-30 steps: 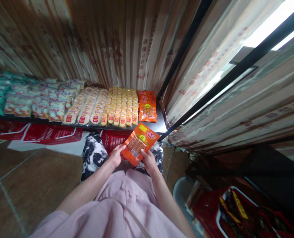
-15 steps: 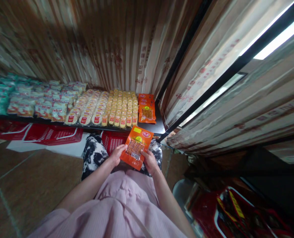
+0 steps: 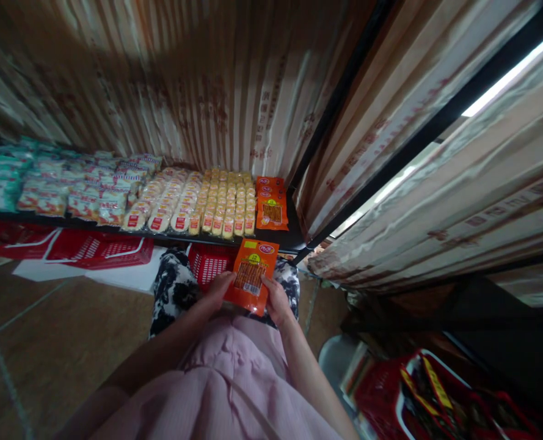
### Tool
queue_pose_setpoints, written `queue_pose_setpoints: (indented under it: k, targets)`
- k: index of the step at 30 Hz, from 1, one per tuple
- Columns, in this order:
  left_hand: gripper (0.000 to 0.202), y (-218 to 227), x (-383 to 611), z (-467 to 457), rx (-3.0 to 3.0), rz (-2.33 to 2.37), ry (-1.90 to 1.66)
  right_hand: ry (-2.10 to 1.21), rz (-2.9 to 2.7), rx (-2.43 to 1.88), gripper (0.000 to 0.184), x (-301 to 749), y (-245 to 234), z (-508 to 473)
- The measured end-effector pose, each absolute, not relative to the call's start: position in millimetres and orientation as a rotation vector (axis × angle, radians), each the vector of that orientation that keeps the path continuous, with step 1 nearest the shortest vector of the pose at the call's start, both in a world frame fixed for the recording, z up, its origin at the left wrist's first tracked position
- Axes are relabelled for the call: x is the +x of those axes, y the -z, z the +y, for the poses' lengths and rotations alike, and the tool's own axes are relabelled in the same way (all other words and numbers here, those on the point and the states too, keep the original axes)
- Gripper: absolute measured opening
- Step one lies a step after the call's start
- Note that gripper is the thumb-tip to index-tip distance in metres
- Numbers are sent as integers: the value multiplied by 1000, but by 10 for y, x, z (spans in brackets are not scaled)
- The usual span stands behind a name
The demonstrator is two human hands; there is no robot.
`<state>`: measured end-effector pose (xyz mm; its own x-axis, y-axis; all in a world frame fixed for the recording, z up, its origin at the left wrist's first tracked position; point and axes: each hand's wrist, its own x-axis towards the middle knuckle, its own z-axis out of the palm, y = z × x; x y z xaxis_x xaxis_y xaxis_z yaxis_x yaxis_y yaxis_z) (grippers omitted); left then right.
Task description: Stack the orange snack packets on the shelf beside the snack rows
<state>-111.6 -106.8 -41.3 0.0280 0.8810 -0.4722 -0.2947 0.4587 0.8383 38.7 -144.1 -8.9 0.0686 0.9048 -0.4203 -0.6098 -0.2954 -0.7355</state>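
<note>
Over my lap I hold an orange snack packet (image 3: 253, 273) by its two side edges. My left hand (image 3: 218, 288) pinches the left edge and my right hand (image 3: 275, 297) grips the right edge. The packet has a clear window showing brown sticks, with a barcode low on its front. Beyond it, similar orange packets (image 3: 272, 211) lie overlapped at the right end of the black shelf (image 3: 297, 229). Left of these stand rows of small yellow wrapped cakes (image 3: 228, 205), then rows of round pale wrapped cakes (image 3: 160, 217).
White snack bags (image 3: 110, 205) and green bags (image 3: 3, 183) fill the shelf's left side. Red baskets (image 3: 94, 247) sit beneath it. A black metal post (image 3: 339, 238) rises at the right, before draped plastic sheeting. Another red basket (image 3: 381, 385) with dark packets stands at lower right.
The packet has turned slightly more upright and sits a little lower, still in both hands. The view has shifted slightly, and the scene looks darker.
</note>
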Motion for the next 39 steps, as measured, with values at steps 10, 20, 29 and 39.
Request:
queue_pose_setpoints:
  k: [10,20,29,39]
  targets:
    - [25,274,-997,-991,900,1394,-1123,-1537,-405,-1101,20,394,-8,-1421]
    - [20,71,-974,-1039,1285,1514,-901,-1467,-525,-1191,33,347,-151,-1405]
    - [18,-98,-862,-1082,1265,1353,-761,-1228,-900,-1375,31,300,-279,-1380]
    - [26,-107,-897,-1131,930,1100,-925,-1008,-1050,-1506,40,268,-284,-1318]
